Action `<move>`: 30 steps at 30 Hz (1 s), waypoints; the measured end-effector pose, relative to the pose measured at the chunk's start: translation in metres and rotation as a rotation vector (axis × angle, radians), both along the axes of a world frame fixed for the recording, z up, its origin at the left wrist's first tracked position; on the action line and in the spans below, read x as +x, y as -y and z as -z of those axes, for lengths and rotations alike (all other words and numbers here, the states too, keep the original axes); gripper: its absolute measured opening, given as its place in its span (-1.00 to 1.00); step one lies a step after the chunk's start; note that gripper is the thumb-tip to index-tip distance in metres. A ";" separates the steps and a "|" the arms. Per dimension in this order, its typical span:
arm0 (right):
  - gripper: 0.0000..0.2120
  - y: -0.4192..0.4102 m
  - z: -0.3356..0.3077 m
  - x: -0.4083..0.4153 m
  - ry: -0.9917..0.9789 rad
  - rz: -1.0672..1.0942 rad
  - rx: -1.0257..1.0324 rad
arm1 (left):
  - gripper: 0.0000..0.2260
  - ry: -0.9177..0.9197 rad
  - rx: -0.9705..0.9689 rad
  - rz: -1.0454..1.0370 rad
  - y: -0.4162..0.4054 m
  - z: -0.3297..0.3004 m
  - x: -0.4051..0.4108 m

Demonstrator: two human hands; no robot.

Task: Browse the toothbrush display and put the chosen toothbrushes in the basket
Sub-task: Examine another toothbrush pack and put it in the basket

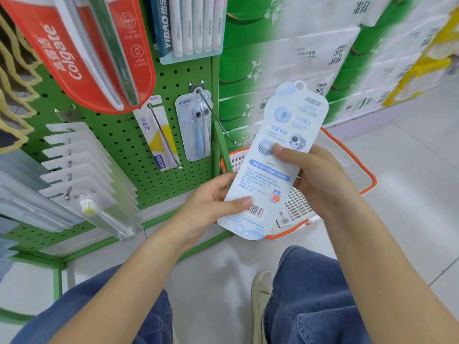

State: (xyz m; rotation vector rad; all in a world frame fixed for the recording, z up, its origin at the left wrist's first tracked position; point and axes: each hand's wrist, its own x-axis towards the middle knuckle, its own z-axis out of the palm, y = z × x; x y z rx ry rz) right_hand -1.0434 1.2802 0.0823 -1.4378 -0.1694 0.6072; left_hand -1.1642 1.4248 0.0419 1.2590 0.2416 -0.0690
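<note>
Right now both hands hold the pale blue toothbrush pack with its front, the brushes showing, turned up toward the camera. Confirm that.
Not quite. The head view shows the left hand and right hand holding the pale blue toothbrush pack with its printed back turned up: text, diagrams and a barcode, no brushes showing. The rest holds.

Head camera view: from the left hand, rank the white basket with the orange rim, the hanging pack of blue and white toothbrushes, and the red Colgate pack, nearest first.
1. White basket with orange rim: on the floor, just right of the left hand.
2. Hanging pack of blue and white toothbrushes: on the pegboard, above the hand.
3. Red Colgate pack: high, upper left.
</note>
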 end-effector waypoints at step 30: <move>-0.68 -0.004 -0.005 -0.010 0.031 -0.022 -0.177 | -0.77 0.052 0.635 -0.306 0.004 0.011 0.001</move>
